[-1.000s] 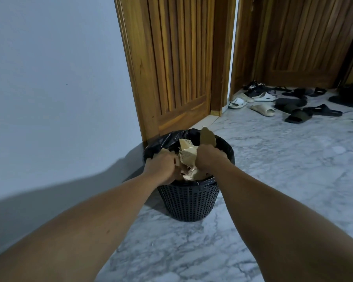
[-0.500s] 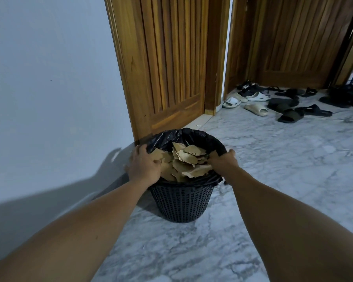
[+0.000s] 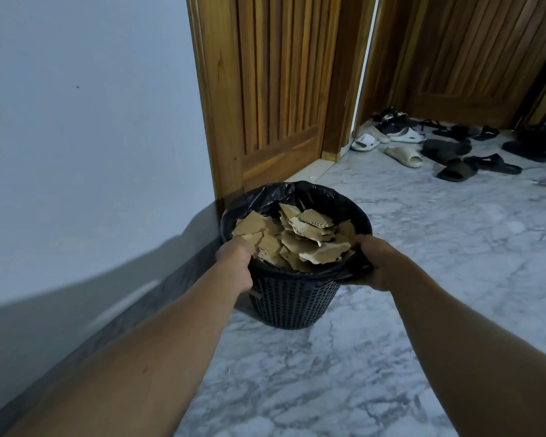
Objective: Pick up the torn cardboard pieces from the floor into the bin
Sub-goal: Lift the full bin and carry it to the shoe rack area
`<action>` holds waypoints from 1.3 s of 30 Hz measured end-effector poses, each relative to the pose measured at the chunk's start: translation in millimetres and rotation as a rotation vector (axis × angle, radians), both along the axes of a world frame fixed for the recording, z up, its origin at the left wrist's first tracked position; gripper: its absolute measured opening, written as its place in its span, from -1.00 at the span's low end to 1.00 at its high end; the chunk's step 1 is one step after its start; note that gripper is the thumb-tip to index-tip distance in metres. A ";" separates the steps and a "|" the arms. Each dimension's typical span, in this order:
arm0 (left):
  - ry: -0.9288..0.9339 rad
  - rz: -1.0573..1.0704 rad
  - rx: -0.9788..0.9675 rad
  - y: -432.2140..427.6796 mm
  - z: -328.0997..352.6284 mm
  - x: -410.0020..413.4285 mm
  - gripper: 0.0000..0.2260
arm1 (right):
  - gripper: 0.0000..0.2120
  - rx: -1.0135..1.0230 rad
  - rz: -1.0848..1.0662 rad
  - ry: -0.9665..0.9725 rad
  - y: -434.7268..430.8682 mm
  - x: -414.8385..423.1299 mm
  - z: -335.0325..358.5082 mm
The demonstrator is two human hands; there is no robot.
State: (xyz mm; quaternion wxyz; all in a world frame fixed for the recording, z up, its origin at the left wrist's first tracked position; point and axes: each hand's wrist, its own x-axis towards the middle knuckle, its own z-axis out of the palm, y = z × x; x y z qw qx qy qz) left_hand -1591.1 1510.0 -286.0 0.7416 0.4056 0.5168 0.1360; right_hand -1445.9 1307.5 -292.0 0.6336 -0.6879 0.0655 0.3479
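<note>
Both hands gripping a full bin, the clean-up appearing nearly finished.

The left hand (image 3: pixel 236 263) and right hand (image 3: pixel 379 263) are closing their fingers on the bin (image 3: pixel 292 305) rim; torn cardboard pieces (image 3: pixel 292 239) are lying heaped between them. No scraps are showing on the marble floor (image 3: pixel 423 279) nearby; next likely a steady, level lift.

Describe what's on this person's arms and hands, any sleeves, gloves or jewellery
Both forearms are bare all the way to the frame's edge, with no sleeves in view. The left hand and right hand wear no gloves, and no watch, bracelet or ring shows on the visible parts.
</note>
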 end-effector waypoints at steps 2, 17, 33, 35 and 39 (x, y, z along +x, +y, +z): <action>0.067 -0.093 -0.010 -9.1 20.8 -13.7 -0.86 | -0.64 -0.040 -0.058 0.004 0.9 -22.4 1.3; 0.263 -0.025 -0.225 -107.9 179.9 -155.9 -0.60 | -0.71 0.119 -0.334 0.444 -58.1 -224.3 174.8; 0.295 -0.319 -0.295 -287.5 577.6 -211.5 -0.71 | -0.65 0.055 -0.488 0.397 -277.8 -306.6 564.5; 0.260 -0.348 -0.292 -311.3 601.0 -206.9 -0.68 | -0.65 0.049 -0.521 0.354 -298.8 -305.1 587.8; 0.193 -0.348 -0.265 -345.8 634.4 -180.9 -0.64 | -0.69 0.069 -0.601 0.277 -325.9 -289.2 614.5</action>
